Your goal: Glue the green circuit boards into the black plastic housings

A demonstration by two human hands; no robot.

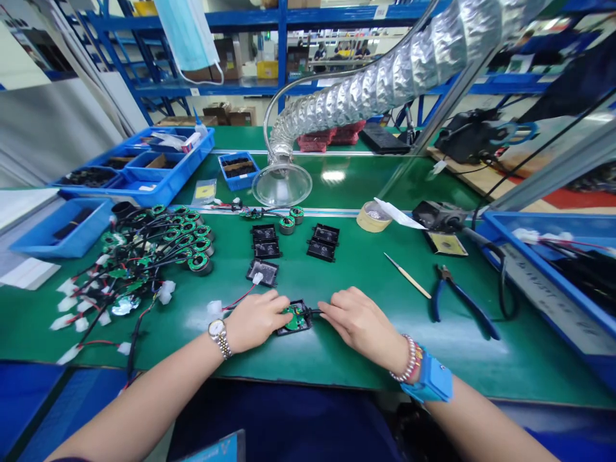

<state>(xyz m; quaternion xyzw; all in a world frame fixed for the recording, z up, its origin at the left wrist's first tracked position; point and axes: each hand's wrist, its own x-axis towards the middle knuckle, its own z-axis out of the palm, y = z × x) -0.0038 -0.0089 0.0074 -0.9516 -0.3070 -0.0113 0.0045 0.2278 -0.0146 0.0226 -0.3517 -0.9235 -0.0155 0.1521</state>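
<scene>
A small black plastic case (307,326) lies near the front of the green bench with a green circuit board (294,317) inside it. My left hand (257,321) presses on the board and the case's left side, fingers closed over them. To the right, my right hand (359,321) pinches a black cable (315,312) that runs out of the case. Red and black wires with a white connector (215,309) come out on the left, partly behind my left hand. Another black case half (262,273) lies just behind, a white connector resting on it.
A heap of wired round boards (187,240) covers the left. Open black cases (323,242) lie behind my hands. Pliers (462,301), a pointed tool (408,276) and a tape roll (373,218) lie to the right. A fume extractor funnel (282,185) hangs over the back.
</scene>
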